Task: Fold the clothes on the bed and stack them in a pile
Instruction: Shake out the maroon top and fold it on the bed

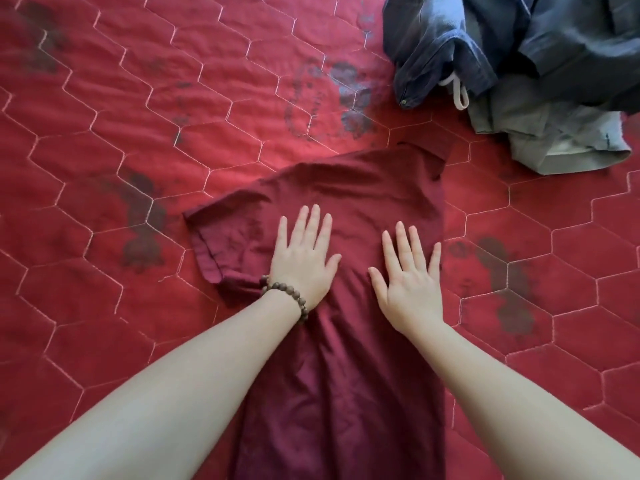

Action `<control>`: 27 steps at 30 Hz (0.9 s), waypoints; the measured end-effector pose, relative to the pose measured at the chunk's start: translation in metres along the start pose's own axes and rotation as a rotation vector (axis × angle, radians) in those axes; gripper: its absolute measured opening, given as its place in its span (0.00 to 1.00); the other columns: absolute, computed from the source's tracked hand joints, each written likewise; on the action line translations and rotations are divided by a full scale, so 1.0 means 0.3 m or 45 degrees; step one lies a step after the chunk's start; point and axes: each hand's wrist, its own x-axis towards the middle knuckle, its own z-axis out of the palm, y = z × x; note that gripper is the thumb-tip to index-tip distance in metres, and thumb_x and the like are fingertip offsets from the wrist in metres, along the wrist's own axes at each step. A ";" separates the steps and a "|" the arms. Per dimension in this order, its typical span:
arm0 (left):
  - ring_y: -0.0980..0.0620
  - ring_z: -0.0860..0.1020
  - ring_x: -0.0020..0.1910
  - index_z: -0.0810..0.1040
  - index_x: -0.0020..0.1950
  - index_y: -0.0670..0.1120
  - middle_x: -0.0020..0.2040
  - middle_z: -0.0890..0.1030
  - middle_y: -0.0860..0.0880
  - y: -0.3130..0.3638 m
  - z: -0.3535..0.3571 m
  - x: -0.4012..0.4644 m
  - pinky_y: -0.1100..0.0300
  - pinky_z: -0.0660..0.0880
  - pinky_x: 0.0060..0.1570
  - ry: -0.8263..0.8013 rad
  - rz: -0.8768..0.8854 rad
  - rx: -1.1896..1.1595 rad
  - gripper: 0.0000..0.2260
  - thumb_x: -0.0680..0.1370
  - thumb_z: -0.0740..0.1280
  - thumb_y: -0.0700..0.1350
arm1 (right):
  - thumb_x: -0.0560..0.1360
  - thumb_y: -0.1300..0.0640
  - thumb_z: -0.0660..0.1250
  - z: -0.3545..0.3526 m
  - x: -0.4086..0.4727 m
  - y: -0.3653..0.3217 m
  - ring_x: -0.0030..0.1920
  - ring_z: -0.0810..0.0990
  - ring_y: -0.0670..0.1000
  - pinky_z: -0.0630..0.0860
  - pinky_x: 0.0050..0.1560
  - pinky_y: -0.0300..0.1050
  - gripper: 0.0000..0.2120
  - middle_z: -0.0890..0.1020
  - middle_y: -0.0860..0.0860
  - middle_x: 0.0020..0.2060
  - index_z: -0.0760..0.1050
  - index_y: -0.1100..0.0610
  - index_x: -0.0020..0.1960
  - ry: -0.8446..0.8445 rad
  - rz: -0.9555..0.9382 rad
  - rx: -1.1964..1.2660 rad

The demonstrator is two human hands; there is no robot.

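Maroon shirt (pixel 346 209) flat on bed (pixel 104 168), right side folded in. Soft, light, creases easily; best taken at left sleeve hem. Left hand (pixel 304 258), right hand (pixel 408 278) pressing shirt, fingers straight, spread. Unfolded clothes heap (pixel 519 64) beyond shirt, right.

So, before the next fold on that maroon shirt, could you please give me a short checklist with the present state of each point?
1. Both hands flat on the maroon shirt: left hand and right hand lie open on it. Ok.
2. Right side folded in: the right edge runs straight, no sleeve sticking out. Ok.
3. Left sleeve folded in: it lies spread out on the red quilt. Not ok.
4. Fabric smooth: creases show in the lower part. Not ok.
5. Shirt's hem squared: out of view. Cannot tell.
6. Unfolded clothes heap apart from the shirt. Ok.
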 end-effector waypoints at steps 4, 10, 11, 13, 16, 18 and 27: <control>0.47 0.48 0.78 0.53 0.78 0.44 0.79 0.52 0.45 0.113 0.018 -0.207 0.44 0.45 0.75 -0.021 0.248 0.005 0.28 0.81 0.46 0.55 | 0.79 0.43 0.51 0.025 -0.160 -0.096 0.78 0.49 0.54 0.47 0.74 0.65 0.30 0.54 0.53 0.78 0.56 0.55 0.77 -0.045 -0.086 0.037; 0.48 0.46 0.78 0.48 0.79 0.44 0.79 0.48 0.46 0.027 0.105 -0.418 0.48 0.43 0.76 -0.142 0.130 -0.015 0.32 0.80 0.50 0.59 | 0.79 0.42 0.49 0.056 -0.358 -0.130 0.78 0.49 0.53 0.47 0.74 0.64 0.30 0.53 0.53 0.78 0.54 0.55 0.78 -0.121 -0.020 0.009; 0.49 0.48 0.78 0.49 0.78 0.44 0.79 0.50 0.46 0.001 0.112 -0.448 0.48 0.45 0.76 -0.136 0.105 -0.022 0.32 0.80 0.49 0.60 | 0.79 0.41 0.47 0.058 -0.384 -0.123 0.78 0.49 0.53 0.46 0.75 0.64 0.31 0.53 0.53 0.78 0.53 0.54 0.78 -0.127 0.007 0.004; 0.49 0.51 0.78 0.52 0.78 0.44 0.79 0.52 0.47 -0.051 0.127 -0.508 0.48 0.48 0.76 -0.123 0.035 -0.032 0.32 0.79 0.46 0.60 | 0.79 0.40 0.45 0.062 -0.435 -0.103 0.78 0.47 0.52 0.44 0.75 0.62 0.31 0.52 0.52 0.78 0.51 0.54 0.78 -0.141 0.080 0.004; 0.49 0.50 0.78 0.49 0.78 0.44 0.79 0.50 0.47 -0.113 0.149 -0.581 0.48 0.49 0.76 -0.117 -0.089 -0.036 0.30 0.80 0.45 0.59 | 0.78 0.40 0.42 0.062 -0.511 -0.065 0.78 0.46 0.51 0.43 0.75 0.62 0.32 0.50 0.51 0.78 0.49 0.53 0.78 -0.160 0.207 0.020; 0.48 0.48 0.78 0.46 0.78 0.44 0.79 0.48 0.46 -0.125 0.151 -0.617 0.48 0.46 0.75 -0.131 -0.180 -0.023 0.29 0.82 0.48 0.56 | 0.78 0.40 0.41 0.053 -0.560 -0.049 0.78 0.46 0.52 0.44 0.75 0.63 0.32 0.50 0.52 0.78 0.49 0.54 0.78 -0.173 0.261 0.028; 0.48 0.47 0.78 0.46 0.79 0.50 0.79 0.47 0.46 0.021 0.184 -0.807 0.48 0.46 0.76 -0.142 -0.040 -0.028 0.30 0.80 0.47 0.60 | 0.80 0.41 0.48 0.079 -0.763 -0.196 0.78 0.48 0.52 0.47 0.74 0.64 0.30 0.51 0.51 0.78 0.52 0.51 0.78 -0.168 -0.069 0.070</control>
